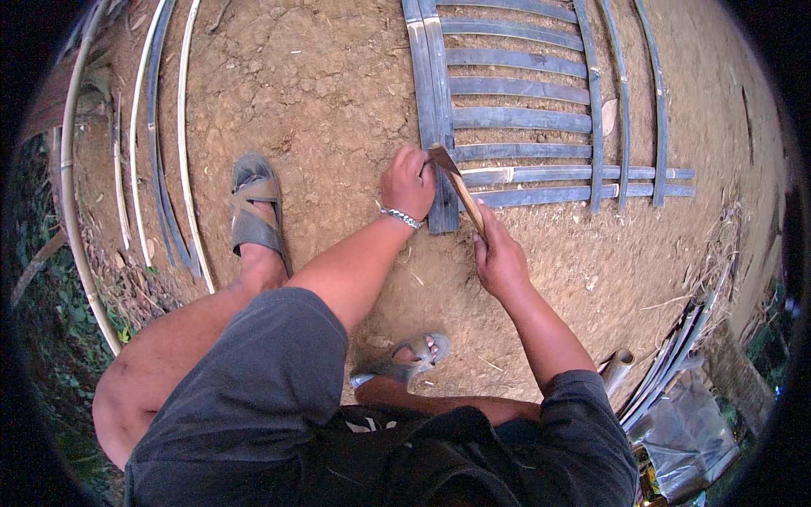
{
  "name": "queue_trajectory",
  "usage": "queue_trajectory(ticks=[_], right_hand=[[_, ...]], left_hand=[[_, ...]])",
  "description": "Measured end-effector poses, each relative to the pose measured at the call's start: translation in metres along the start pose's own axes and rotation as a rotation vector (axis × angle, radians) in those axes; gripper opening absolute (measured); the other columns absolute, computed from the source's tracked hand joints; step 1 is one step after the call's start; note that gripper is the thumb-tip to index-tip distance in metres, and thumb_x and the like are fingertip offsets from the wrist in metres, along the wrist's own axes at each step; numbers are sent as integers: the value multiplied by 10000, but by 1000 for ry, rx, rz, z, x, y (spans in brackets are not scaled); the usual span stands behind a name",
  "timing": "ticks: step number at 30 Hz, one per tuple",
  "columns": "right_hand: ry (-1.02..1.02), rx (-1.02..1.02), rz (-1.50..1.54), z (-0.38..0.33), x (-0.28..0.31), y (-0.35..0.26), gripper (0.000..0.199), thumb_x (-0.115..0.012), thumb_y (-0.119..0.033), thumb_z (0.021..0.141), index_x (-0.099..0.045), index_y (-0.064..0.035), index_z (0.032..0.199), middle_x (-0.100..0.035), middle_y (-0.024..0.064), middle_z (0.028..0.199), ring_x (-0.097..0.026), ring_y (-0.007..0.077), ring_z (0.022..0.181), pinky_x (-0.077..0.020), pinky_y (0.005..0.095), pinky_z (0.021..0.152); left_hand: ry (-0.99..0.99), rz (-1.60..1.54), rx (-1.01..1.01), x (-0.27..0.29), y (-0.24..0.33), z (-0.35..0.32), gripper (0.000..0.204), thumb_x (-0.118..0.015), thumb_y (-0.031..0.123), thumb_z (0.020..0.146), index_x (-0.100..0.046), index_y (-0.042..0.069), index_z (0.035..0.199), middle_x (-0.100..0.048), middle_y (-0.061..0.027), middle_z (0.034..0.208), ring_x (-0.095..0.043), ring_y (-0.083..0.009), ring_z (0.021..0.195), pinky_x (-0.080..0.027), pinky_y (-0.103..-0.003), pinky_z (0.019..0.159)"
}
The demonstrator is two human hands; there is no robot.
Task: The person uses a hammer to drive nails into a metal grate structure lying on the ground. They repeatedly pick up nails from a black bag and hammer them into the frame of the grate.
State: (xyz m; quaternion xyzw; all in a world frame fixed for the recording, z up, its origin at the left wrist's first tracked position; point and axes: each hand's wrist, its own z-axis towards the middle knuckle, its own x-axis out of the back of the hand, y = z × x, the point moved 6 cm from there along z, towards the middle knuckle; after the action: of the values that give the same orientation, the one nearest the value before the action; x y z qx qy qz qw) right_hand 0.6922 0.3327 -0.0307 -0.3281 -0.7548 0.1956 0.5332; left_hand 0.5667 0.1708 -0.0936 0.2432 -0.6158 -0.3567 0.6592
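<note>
Only the head view here, looking straight down at someone crouched on bare dirt over a lattice of dark bamboo slats [515, 118], which makes a handy landmark. The left hand [407, 182] sits at the near left corner of the lattice, fingers curled tight around the top end of a knife-like blade [456, 186], probably to steady the tip right where it meets the upright slats. The right hand [500, 258] is just below the lattice's near edge, clenched around the handle end, so the blade slants from the corner back toward the person; a two-handed hold like that looks meant for control rather than swinging. A beaded bracelet [400, 218] shows on the left wrist. Well left of the lattice lie loose long bamboo strips [160, 152], apparently kept out of the way, and a sandalled foot [253, 211] is planted between them and the lattice. A cut bamboo tube [617, 365] lies below and right.
</note>
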Motion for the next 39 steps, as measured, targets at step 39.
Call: queue_trajectory(ticks=[39], right_hand=[[221,178,148,-10,33,-34,561,-643,-41,908,-461,-79,1438,-633,270,1233,-668,461,1042,-559,451,851]], left_hand=[[-237,409,-483,-27,-8,148,343,-572,424,979,-677,232,1243,-726,-68,964,-716,-285,832,-581,-450,683]])
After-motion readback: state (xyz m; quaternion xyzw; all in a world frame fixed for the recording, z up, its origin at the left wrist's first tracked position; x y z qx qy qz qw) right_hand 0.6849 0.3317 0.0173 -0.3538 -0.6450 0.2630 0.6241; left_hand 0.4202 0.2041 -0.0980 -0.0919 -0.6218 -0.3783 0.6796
